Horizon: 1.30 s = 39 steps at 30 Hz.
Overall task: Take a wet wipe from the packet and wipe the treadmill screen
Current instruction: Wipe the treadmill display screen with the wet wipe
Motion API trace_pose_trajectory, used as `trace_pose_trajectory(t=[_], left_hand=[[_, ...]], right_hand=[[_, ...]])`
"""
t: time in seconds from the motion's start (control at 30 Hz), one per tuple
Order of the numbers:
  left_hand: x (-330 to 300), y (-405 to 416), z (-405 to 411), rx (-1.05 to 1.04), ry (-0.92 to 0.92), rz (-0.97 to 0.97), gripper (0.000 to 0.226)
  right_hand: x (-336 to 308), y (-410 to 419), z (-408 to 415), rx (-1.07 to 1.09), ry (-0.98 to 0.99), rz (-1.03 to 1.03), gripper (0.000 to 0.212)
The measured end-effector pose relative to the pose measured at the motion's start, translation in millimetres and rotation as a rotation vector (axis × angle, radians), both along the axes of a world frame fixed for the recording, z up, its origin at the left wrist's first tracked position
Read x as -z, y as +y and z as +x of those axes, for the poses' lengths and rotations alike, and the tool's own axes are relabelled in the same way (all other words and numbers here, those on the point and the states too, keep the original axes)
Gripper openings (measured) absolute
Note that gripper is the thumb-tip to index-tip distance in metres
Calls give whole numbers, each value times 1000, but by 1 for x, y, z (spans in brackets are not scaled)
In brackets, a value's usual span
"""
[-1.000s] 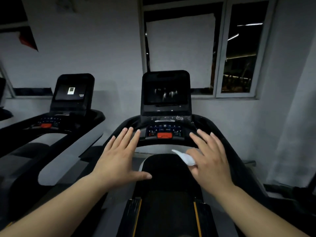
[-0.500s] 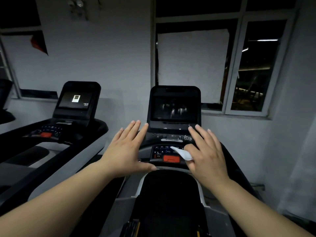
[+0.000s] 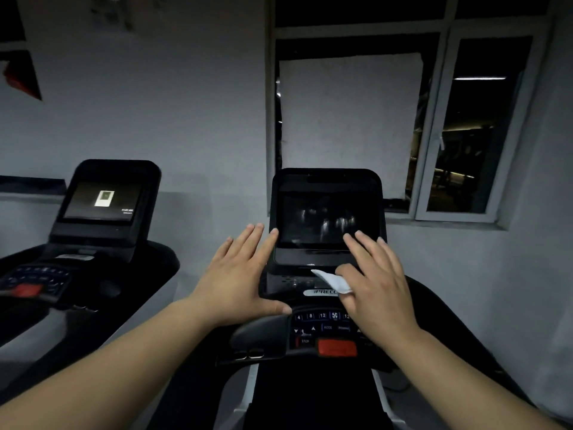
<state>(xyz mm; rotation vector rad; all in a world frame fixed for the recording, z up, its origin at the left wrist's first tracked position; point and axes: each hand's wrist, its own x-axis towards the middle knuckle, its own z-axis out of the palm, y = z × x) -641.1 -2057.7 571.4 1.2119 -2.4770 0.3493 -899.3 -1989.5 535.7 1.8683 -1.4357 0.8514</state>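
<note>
While the wet wipe (image 3: 333, 280) is already out and in hand, wiping proper looks not yet begun; that's a judgement from how things lie. No packet in view, so step 1 seems done. Left to do: get the wipe onto the treadmill screen (image 3: 325, 220) and pass it over the glass.

Wipe: small, white, folded to a point. It pokes out from under the right hand (image 3: 376, 287), below the screen's bottom edge, over the console strip w/ the brand label (image 3: 324, 292). Not touching the screen glass as far as I can tell.

Right hand: fingers (image 3: 361, 243) spread and nearly straight, tips up by the screen's lower right corner; contact w/ the glass unclear. Thumb folded in, pinning the wipe against the palm side, so a light pinch and not a fist.

Left hand (image 3: 237, 279): empty, palm down, fingers splayed wide. Index tip sits right at the screen's lower left edge, touching or just short, can't tell. Thumb stretched out toward the keypad (image 3: 322, 324) below the screen.

Red stop button (image 3: 337, 348) sits under the keypad, well clear of both hands. Screen dark, streaky reflections only. Room dim, fine detail poor.
</note>
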Motion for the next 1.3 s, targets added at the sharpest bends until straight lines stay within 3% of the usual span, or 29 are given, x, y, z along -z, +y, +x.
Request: trace_pose_trajectory(t=[0.8,0.9,1.03,1.2,1.3], left_hand=[[17,-373,-96,-33,-45,36,135],[22,-418,-102,-7,-44,46,134],[31,-482,-111,50,-56,61,136],[46,-561,-116,119,-138,64,136],[55,-604,-113,144,-178,44,135]], right_hand=[[24,-372,-114,-70,-14,-48,9],[29,-409,-114,-98,-13,-35,26],[32,-463,-109,-66,-9,-2,11],[40,-534,-100,-26,18,13,15],[50,-569,-97,-22,8,26,28]])
